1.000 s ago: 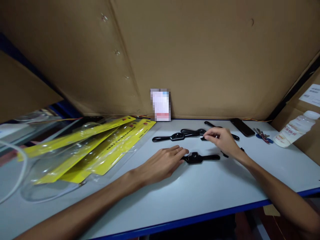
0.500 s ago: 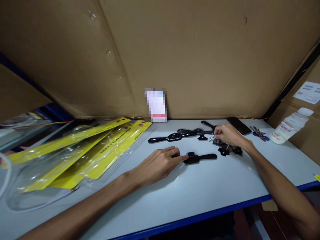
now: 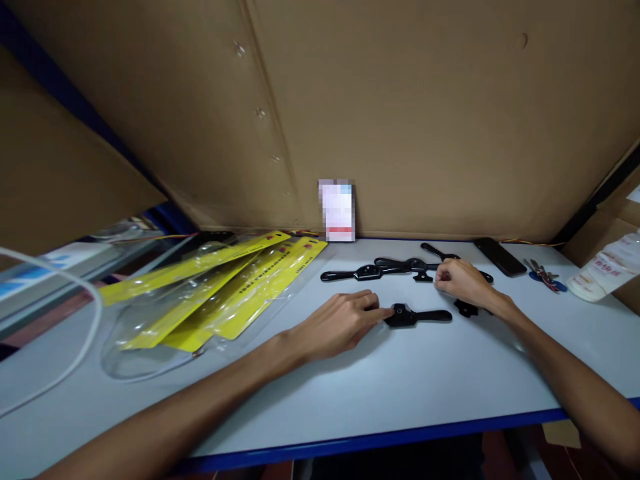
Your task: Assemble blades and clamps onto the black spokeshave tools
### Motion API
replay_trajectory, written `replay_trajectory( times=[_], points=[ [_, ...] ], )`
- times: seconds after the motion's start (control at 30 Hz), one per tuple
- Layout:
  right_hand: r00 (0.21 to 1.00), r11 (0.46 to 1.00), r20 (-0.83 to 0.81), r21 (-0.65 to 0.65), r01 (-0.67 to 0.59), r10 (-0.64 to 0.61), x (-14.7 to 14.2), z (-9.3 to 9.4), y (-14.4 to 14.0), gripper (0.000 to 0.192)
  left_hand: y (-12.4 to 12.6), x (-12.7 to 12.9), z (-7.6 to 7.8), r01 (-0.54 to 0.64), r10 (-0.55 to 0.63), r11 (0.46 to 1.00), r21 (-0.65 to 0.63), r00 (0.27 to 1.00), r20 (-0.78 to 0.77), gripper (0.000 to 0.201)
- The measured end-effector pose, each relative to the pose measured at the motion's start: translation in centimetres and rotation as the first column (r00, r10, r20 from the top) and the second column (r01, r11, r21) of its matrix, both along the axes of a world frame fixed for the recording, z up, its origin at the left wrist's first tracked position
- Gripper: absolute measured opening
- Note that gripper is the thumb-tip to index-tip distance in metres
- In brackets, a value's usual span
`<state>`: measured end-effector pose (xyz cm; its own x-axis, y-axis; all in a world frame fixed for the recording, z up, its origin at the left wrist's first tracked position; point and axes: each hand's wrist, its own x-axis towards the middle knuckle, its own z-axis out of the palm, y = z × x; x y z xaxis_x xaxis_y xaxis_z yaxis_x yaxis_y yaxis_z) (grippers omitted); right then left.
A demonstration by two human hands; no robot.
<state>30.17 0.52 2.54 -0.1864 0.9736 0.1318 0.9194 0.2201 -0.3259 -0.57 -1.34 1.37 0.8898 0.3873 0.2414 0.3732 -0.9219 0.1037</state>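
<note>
My left hand (image 3: 345, 320) is closed round one end of a black spokeshave (image 3: 400, 315), index finger stretched to its flat middle body. That handle is hidden under the hand; the other points right. Further right, my right hand (image 3: 463, 280) is low over the table with thumb and fingers pinched together. Whatever is between those fingertips is too small or hidden to make out. Just left of them lies a small black notched plate (image 3: 423, 276). Another dark plate (image 3: 467, 308) shows partly beneath the right hand. Behind lie more black spokeshaves (image 3: 369, 271), partly overlapping.
Yellow blister-pack cards (image 3: 270, 287) in clear plastic fan out at the left, near a white cable (image 3: 95, 320). A propped phone (image 3: 339, 210) leans on the cardboard wall. At right are a dark phone (image 3: 500, 257), keys (image 3: 545, 275) and a white bottle (image 3: 607, 270).
The view has turned left. My right hand has shifted slightly left and nearer over the small parts; the silver screws seen by its fingertips are out of sight. My left hand keeps its hold.
</note>
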Motion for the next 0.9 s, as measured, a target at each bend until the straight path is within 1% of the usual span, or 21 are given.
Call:
replay_trajectory(
  times=[0.07, 0.13, 0.23, 0.33, 0.43, 0.5, 0.67, 0.73, 0.8, 0.9],
  points=[
    [0.999, 1.000, -0.036, 0.013, 0.025, -0.025, -0.1, 0.6, -0.2, 0.008, 0.0, 0.0, 0.0, 0.003, -0.003, 1.000, 0.004, 1.000, -0.011, 0.041],
    [0.989, 1.000, -0.148, 0.001, 0.012, -0.012, -0.6, 1.3, -0.5, 0.008, 0.0, 0.0, 0.0, 0.004, -0.004, 1.000, 0.016, 1.000, -0.010, 0.042],
    [0.930, 0.996, -0.361, -0.036, -0.084, 0.066, -2.1, 2.1, -1.6, 0.010, 0.0, 0.0, -0.1, -0.003, 0.003, 1.000, 0.017, 1.000, 0.003, 0.042],
    [0.892, 0.988, -0.434, -0.028, -0.151, 0.124, -4.3, 2.1, -2.9, 0.009, 0.0, 0.1, -0.1, -0.004, 0.004, 1.000, 0.007, 1.000, 0.007, 0.040],
    [0.893, 0.981, -0.410, 0.019, -0.192, 0.183, -6.2, 1.4, -4.1, 0.009, 0.0, 0.1, 0.0, -0.006, 0.006, 1.000, 0.013, 1.000, -0.011, 0.039],
    [0.899, 0.974, -0.376, 0.056, -0.220, 0.224, -6.9, 1.0, -4.6, 0.011, 0.0, 0.1, 0.0, -0.012, 0.012, 1.000, 0.019, 1.000, -0.021, 0.040],
    [0.913, 0.967, -0.320, 0.083, -0.239, 0.253, -7.2, 0.4, -4.7, 0.016, 0.1, 0.1, 0.0, -0.010, 0.010, 1.000, 0.011, 1.000, -0.019, 0.039],
    [0.918, 0.964, -0.294, 0.096, -0.249, 0.267, -7.2, 0.1, -4.7, 0.016, 0.1, 0.2, -0.1, -0.031, 0.032, 0.999, -0.029, 0.999, 0.005, 0.035],
    [0.926, 0.954, -0.241, 0.141, -0.263, 0.291, -7.3, -0.1, -4.7, 0.017, 0.2, 0.2, -0.2, -0.057, 0.061, 0.994, -0.090, 0.997, 0.045, 0.029],
    [0.935, 0.919, -0.082, 0.234, -0.317, 0.344, -7.5, -0.4, -4.8, 0.016, 0.2, 0.3, -0.3, -0.047, 0.061, 0.987, -0.155, 0.994, 0.086, 0.020]
  ],
)
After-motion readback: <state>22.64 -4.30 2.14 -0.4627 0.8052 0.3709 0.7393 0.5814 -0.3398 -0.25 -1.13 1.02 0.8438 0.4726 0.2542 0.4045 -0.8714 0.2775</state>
